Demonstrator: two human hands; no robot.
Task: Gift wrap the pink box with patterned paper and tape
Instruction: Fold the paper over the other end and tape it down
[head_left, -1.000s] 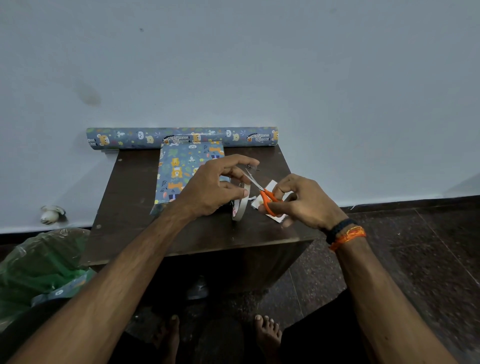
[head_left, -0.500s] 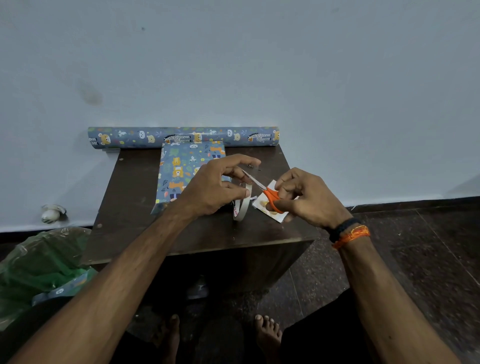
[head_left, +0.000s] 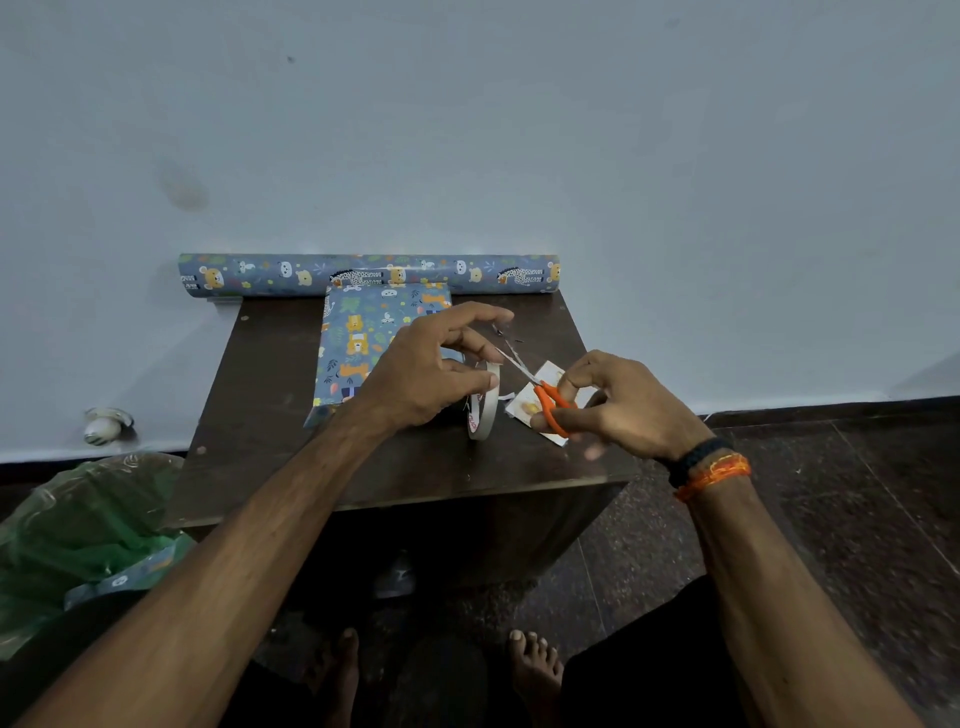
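Observation:
The box (head_left: 358, 345), covered in blue animal-patterned paper, lies on the dark wooden table (head_left: 270, 441) just in front of the paper roll (head_left: 369, 274). My left hand (head_left: 436, 369) holds the white tape roll (head_left: 485, 405) upright on the table and pinches a pulled-out strip of tape above it. My right hand (head_left: 618, 405) grips orange-handled scissors (head_left: 545, 395), whose blades point up-left at that strip. No pink shows on the box.
A small white card or packet (head_left: 524, 408) lies under the scissors. A green plastic bag (head_left: 78, 525) with paper scraps sits on the floor at left. The wall rises right behind the table. My bare feet (head_left: 535, 670) are under the table's front edge.
My right hand with the scissors has shifted slightly right and the blades have closed in on the tape strip. The left hand stays on the tape roll.

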